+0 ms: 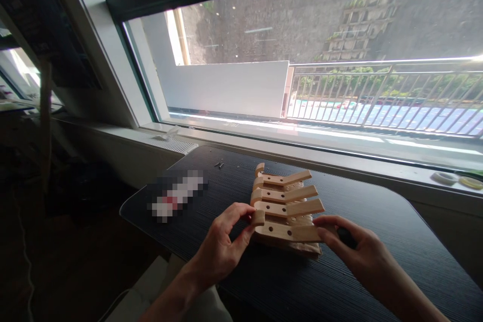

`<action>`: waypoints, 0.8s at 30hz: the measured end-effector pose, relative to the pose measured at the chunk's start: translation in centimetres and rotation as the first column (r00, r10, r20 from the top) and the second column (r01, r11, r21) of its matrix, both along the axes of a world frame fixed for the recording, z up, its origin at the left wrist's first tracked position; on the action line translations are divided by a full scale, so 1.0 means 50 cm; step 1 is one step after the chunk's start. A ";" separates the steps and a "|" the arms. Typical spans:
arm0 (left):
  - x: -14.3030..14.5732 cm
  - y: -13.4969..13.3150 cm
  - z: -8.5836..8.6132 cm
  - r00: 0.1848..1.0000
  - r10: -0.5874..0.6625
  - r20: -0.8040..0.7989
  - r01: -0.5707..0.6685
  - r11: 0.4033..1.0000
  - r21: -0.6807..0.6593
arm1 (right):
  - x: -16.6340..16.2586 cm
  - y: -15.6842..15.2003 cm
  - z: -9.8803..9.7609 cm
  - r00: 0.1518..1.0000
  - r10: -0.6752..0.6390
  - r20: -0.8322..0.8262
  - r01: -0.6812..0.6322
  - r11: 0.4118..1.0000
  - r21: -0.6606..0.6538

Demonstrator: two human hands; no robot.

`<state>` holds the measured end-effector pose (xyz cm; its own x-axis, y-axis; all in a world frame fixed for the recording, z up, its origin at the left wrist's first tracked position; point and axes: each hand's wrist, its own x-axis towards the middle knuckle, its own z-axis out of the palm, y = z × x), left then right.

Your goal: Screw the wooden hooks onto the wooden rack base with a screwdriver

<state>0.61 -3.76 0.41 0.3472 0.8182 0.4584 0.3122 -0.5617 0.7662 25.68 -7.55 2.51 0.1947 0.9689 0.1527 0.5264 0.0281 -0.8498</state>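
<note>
Several pale wooden hooks lie side by side across a brown, wrapped-looking block [302, 247] on the dark table. Each hook has a curled end on the left, round holes along its flat part and a raised end on the right. My left hand [226, 236] pinches the curled end of the nearest wooden hook [279, 232] between thumb and fingers. At the opposite end of that hook, my right hand [352, 242] grips the tip. A black rounded object [346, 237] shows partly inside my right palm; its kind is hidden.
Small metal screws or pins [219, 164] lie near the back of the dark table [377, 206]. A pixelated white and red item [177, 196] is to the left. Behind runs a windowsill [339, 153] with round, tape-like rings [444, 178] at the right.
</note>
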 end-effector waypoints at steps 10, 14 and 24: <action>-0.008 0.001 0.006 1.000 -0.023 -0.005 0.023 0.999 -0.023 | -0.006 0.000 0.000 0.999 -0.013 0.035 0.013 1.000 0.006; -0.002 0.007 0.029 0.999 0.008 0.036 -0.007 1.000 -0.029 | 0.000 0.006 0.025 1.000 -0.015 -0.015 0.015 1.000 0.001; -0.008 0.014 0.023 0.999 0.006 0.032 -0.005 1.000 -0.017 | 0.004 0.008 0.007 0.998 0.024 -0.050 -0.025 1.000 -0.011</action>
<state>0.19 -3.06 1.56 0.3280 0.8278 0.4552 0.2905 -0.5469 0.7852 25.86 -7.16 2.84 0.1777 0.9752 0.1322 0.4826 0.0307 -0.8753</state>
